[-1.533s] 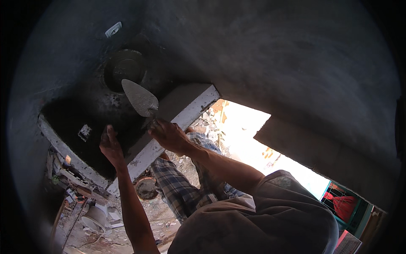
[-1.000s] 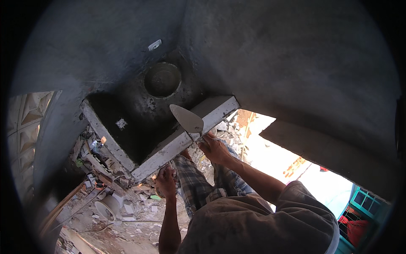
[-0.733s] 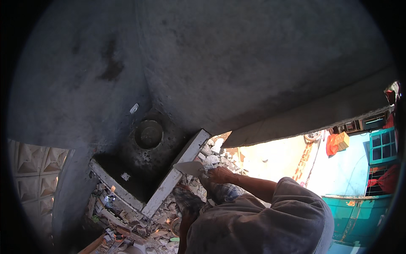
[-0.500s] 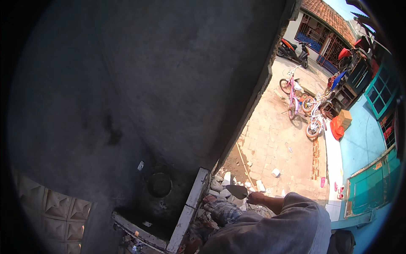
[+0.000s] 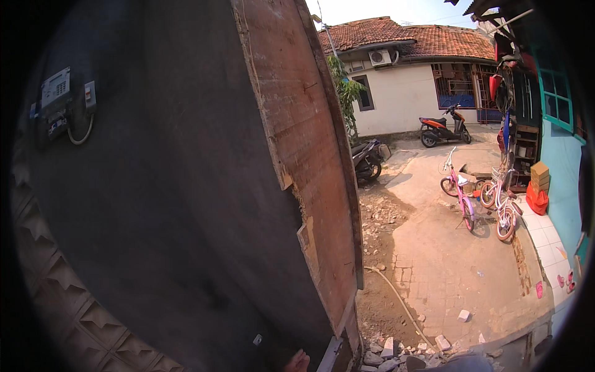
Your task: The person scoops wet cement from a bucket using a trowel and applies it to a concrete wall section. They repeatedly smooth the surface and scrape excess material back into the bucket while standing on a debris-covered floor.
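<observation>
Leaning upright board (image 5: 310,155) above hand (image 5: 298,361)

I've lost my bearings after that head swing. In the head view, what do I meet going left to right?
Electric meter box on the dark plastered wall → wooden board along the wall's edge → dark parked scooter → pink bicycle → stacked cardboard boxes.

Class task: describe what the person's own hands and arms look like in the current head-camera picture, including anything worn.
Only a small part of one bare hand shows at the bottom edge beside the dark wall. No glove, ring or sleeve is visible there. Which hand it is cannot be told; the arms are out of view.
</observation>
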Motion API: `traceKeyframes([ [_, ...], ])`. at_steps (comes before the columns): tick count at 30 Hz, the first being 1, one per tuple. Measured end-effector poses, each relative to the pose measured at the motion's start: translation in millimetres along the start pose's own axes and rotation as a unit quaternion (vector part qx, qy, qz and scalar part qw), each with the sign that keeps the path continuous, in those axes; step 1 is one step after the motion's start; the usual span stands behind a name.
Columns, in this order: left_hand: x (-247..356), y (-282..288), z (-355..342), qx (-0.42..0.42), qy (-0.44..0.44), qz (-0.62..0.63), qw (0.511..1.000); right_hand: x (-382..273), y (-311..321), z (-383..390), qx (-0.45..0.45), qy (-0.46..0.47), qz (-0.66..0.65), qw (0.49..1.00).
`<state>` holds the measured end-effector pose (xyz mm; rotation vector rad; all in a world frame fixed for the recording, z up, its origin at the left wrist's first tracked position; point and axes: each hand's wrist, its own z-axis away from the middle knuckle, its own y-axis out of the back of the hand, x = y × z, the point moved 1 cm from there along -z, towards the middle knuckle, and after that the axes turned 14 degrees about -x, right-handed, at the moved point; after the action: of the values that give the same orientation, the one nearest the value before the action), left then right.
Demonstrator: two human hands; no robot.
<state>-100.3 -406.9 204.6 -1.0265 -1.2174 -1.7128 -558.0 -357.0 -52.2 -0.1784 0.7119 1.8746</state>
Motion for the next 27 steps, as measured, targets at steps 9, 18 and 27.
traceKeyframes([
  [9, 143, -35, -100, 0.137, -0.205, 0.083, 0.965, -71, 62, -30, -0.010, 0.094, -0.032, 0.995],
  [18, 178, -45, -122, 0.238, -0.100, -0.038, 0.965, -54, 72, -62, -0.028, 0.105, -0.043, 0.993],
  [27, 173, -61, -140, 0.290, -0.200, 0.034, 0.935, -41, 56, -54, -0.058, 0.201, -0.209, 0.955],
])
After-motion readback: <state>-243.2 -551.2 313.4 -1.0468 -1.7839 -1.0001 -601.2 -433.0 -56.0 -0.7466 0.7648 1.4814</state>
